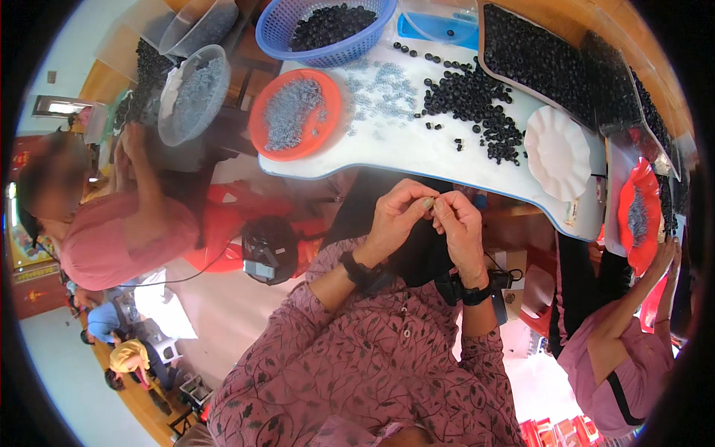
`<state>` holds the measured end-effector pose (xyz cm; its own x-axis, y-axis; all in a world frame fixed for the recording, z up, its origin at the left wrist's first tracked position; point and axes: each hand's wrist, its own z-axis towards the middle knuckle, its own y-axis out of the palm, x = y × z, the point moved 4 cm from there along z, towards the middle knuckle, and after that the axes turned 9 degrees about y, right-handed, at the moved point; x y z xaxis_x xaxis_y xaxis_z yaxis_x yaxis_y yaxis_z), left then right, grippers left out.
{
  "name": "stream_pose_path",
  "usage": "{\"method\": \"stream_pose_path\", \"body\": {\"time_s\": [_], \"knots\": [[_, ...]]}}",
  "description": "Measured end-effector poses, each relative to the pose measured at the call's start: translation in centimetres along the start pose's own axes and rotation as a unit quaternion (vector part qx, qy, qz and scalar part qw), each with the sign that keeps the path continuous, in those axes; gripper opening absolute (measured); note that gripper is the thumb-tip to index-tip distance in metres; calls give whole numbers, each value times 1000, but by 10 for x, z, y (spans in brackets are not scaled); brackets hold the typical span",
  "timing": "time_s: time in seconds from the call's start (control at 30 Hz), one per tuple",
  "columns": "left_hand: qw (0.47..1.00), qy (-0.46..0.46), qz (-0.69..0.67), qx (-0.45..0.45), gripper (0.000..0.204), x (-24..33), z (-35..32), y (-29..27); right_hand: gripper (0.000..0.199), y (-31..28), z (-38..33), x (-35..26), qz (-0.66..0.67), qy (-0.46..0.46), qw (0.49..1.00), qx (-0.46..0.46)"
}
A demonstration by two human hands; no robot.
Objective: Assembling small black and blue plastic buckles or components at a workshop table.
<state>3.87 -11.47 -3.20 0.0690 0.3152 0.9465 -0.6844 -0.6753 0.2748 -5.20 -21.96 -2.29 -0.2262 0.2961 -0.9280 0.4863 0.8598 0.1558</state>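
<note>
A crowded workroom with a white desk (417,149) at its middle, seen from above the person's own lap. Both hands meet just below the desk's near edge: the left hand (395,216) and the right hand (458,223) are pinched together fingertip to fingertip, fingers nearly shut on a small part (427,201) held between them — too tiny to tell its shape, though it looks pale against the dark cloth behind. It sits in the air, clear of the desk.

On the desk beyond lies a loose heap of black rings (477,104), a scatter of small grey pieces (380,86), and an orange plate (295,113) of more grey pieces. A blue basket (325,30) of black rings stands at the far edge, with dark trays (551,59) packed full to the right and a white scalloped dish (557,153) that appears bare.

Judging by the heaps, much stock is left to work through — one piece is in hand now. Other people sit to either side, one in a pink shirt (112,238) at the left, their hands at their own bowls.
</note>
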Motion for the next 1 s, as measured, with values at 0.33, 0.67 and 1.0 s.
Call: {"method": "stream_pose_path", "body": {"time_s": [0.33,0.67,1.0], "knots": [[997,0,-57,49,14,22,13,-12,7,32,7,-25,-78,-97,987,98],[992,10,-101,77,18,29,-1,-52,6,71,14,-36,-142,-111,982,51],[992,41,-75,98,13,30,-1,-64,7,79,20,-26,-186,-136,970,74]]}}
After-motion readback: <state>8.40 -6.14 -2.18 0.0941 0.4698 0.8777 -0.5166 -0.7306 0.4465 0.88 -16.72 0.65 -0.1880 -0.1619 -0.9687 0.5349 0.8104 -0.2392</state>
